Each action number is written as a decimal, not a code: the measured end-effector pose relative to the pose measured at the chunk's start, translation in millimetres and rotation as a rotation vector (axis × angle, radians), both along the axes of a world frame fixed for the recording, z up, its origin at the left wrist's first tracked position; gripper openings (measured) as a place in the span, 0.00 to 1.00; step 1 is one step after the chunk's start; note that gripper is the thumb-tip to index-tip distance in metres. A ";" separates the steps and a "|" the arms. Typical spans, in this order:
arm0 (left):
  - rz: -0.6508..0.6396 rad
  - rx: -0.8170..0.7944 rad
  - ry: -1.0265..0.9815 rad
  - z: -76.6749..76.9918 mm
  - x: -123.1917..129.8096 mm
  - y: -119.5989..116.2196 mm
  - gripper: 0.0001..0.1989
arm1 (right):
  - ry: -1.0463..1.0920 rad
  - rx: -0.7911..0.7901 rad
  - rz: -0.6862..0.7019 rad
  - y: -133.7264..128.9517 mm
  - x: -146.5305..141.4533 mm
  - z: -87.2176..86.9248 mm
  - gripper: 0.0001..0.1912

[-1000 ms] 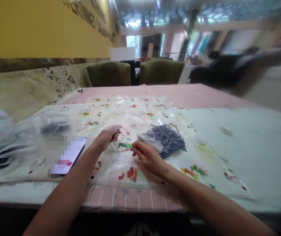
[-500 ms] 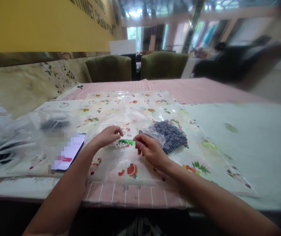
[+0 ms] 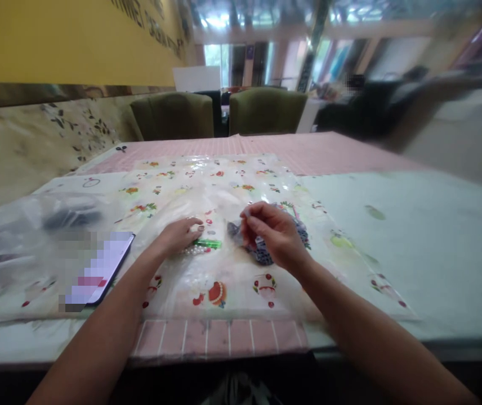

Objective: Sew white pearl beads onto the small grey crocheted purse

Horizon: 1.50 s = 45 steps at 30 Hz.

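Note:
Over the white pearl beads (image 3: 192,249) rests my left hand (image 3: 177,235), its fingers curled near a small ring-like item; whether it grips anything is too small to tell. A green item (image 3: 208,243) lies on the patterned sheet just right of those fingers. My right hand (image 3: 272,230) is raised in a pinch, thumb against forefinger, and whatever it holds is too small to make out. Behind and below it, partly hidden, is a grey-blue knitted piece (image 3: 262,253).
A phone (image 3: 106,270) lies left of my left forearm. Clear plastic bags with dark contents (image 3: 74,216) spread over the left side. Small black scissors (image 3: 121,149) lie at the far left corner. Two green chairs (image 3: 266,111) stand beyond the table.
My right hand has lifted away from the green item and moved right, in front of the knitted piece. My left hand stays by the beads. The view has shifted a little.

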State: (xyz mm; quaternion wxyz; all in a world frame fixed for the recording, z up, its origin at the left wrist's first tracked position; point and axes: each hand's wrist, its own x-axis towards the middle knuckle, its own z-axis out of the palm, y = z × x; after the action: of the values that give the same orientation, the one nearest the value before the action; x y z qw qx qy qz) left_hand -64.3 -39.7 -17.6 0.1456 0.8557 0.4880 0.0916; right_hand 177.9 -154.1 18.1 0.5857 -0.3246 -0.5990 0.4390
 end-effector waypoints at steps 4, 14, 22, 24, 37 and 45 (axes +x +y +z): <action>0.079 0.059 0.062 -10.7 -9.6 22.0 0.23 | 0.044 0.085 -0.211 4.3 27.4 14.6 0.05; -0.019 0.263 -0.427 24.8 7.0 -21.9 0.15 | -0.891 0.125 -0.599 -21.6 90.2 -32.1 0.04; -0.395 0.089 -0.288 14.1 57.5 -75.4 0.18 | -0.975 0.034 -0.358 -57.2 68.7 -39.8 0.05; -0.348 0.104 -0.243 7.8 56.1 -70.0 0.18 | -0.992 0.051 -0.269 -70.3 51.9 -32.4 0.06; -0.333 0.002 -0.250 10.0 46.5 -62.0 0.19 | -0.871 0.170 -0.308 -35.0 46.7 -27.6 0.06; -0.083 0.077 -0.228 -0.5 41.1 -37.4 0.21 | -0.988 0.283 -0.275 -31.1 33.3 -35.1 0.08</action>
State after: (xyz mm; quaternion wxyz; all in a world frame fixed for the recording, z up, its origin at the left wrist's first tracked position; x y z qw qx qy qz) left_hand -23.2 -77.1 -18.0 0.1711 0.8643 0.4284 0.2007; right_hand 211.2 -185.2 -17.0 0.3239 -0.4862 -0.8088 0.0676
